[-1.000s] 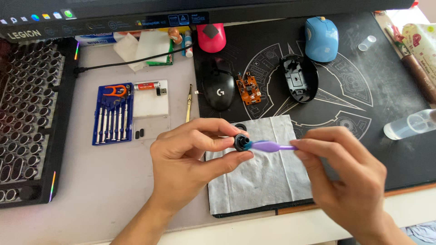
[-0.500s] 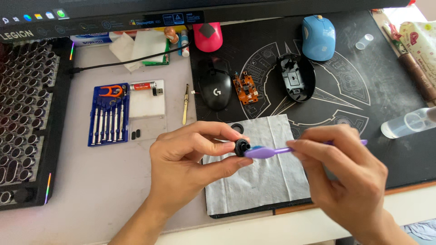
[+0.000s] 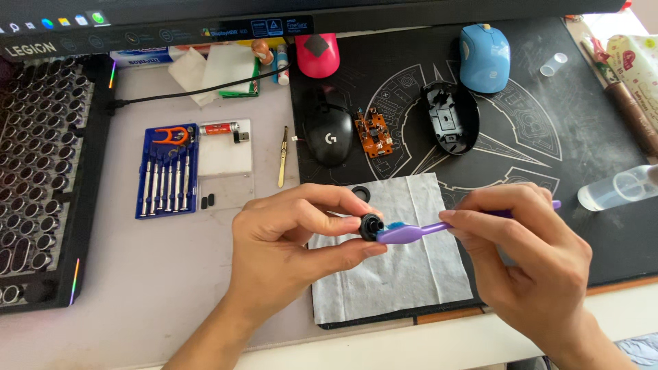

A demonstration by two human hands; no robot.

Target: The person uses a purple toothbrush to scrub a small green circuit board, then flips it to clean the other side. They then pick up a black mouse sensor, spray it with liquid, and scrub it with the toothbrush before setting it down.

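My left hand [image 3: 288,240] fingers pinch the small black wheel [image 3: 371,226] above the white cloth [image 3: 391,274], and my right hand [image 3: 528,253] fingers grip the purple brush [image 3: 411,233], lying sideways with its head touching the wheel.

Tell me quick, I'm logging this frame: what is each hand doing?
Left hand: closed, pinching a small black wheel.
Right hand: closed, holding a purple toothbrush against the wheel.

One head-worn camera looks steeply down from the near edge of the desk [image 3: 123,301], facing the far monitor [image 3: 205,20], probably tilted slightly leftward, close enough that both forearms fill the foreground.
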